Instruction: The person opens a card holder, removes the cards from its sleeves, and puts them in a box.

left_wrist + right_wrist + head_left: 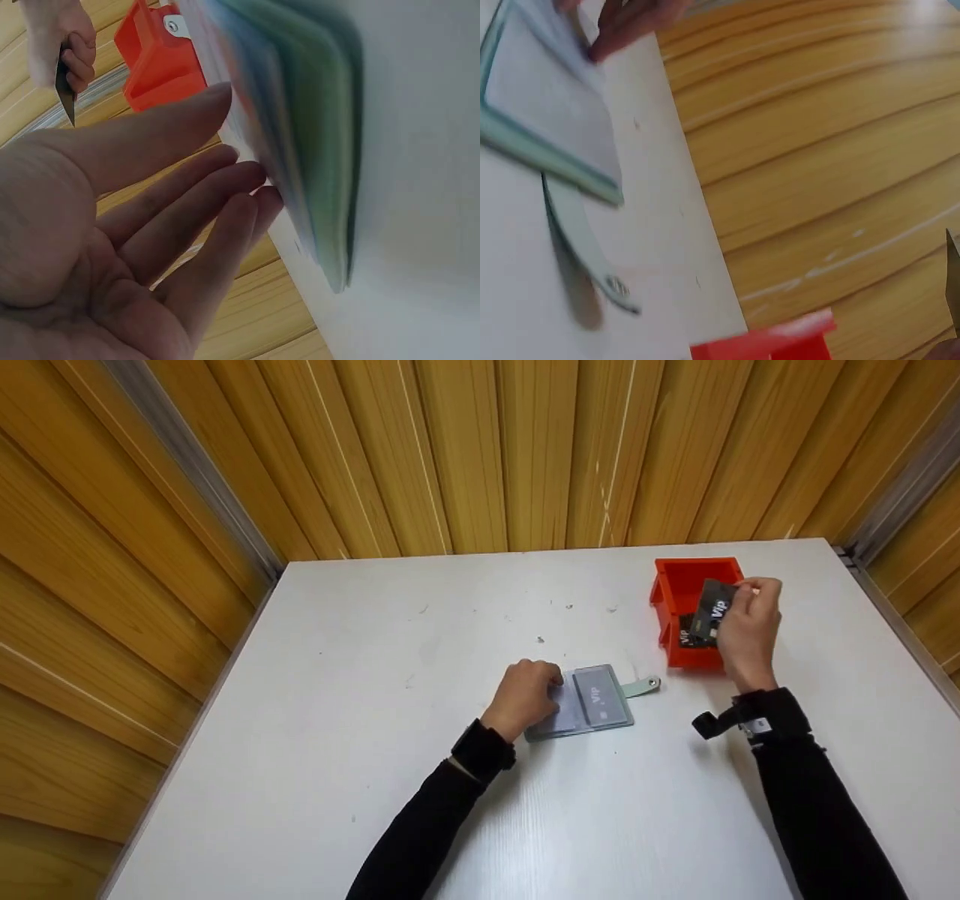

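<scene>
Card holder (pixel 568 714): lies open on the desk (pixel 420 660); flat, rectangular, green cover with thin, glossy, clear plastic sleeves. A sleeved card (pixel 598 699) lettered "Vip" shows through its right half. A pale green strap (pixel 637 688) with rounded end and metal snap (pixel 652 682) extends from its right edge.

Left hand (pixel 523 697): at the holder's left half, covering part of it. Fingers loosely bent, thumb well apart from the rest, fingertips at the sleeve edges; firm contact cannot be confirmed.

Right hand (pixel 752 634): beyond the holder, to its right. Fingers closed in a pinch on a stiff, dark "Vip" card (pixel 709 611), tilted above the red plastic bin (pixel 694 660). The bin, also behind and right of the holder, contains dark cards (pixel 685 640), partly hidden by the held card; the hand covers its near right corner.

Surroundings: desk white, faintly grained, marked with specks; wood-grain panels (pixel 465 457) rise behind the holder.
</scene>
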### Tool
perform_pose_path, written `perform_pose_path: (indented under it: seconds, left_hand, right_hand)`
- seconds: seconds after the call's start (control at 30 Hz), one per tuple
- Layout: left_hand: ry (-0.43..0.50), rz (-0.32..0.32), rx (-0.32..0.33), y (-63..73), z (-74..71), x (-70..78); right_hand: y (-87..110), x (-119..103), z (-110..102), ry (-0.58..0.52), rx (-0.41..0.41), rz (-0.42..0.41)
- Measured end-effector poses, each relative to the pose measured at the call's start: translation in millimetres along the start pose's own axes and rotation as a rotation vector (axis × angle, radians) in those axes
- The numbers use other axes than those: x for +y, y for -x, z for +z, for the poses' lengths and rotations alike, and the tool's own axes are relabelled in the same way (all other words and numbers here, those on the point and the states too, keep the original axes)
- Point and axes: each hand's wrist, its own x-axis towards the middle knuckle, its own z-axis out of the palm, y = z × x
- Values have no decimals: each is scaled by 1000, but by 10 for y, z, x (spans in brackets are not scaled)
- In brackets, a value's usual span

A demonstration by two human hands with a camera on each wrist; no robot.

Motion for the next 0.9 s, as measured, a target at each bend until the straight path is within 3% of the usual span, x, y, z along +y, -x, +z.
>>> perform_pose_path:
  seconds: [0.13,0.37,0.5,0.67,0.9]
  left_hand:
    - [-2,-13,-5,1,17,5]
    - [2,-33,-16,22,20,-11]
    - [3,-21,-6,15,21,-16]
    - [9,-29,-11,11,29,-9]
    - [13,-29,5,1,16,11]
  right_hand:
    - [-136,164,-36,48,62,-27]
    - [-248,382,92,150,121,-128]
    - [-277,439,155,196,112,-155]
    - [-298,474,201,288,16,-163]
    - [-308,479,157,435,-232,-183]
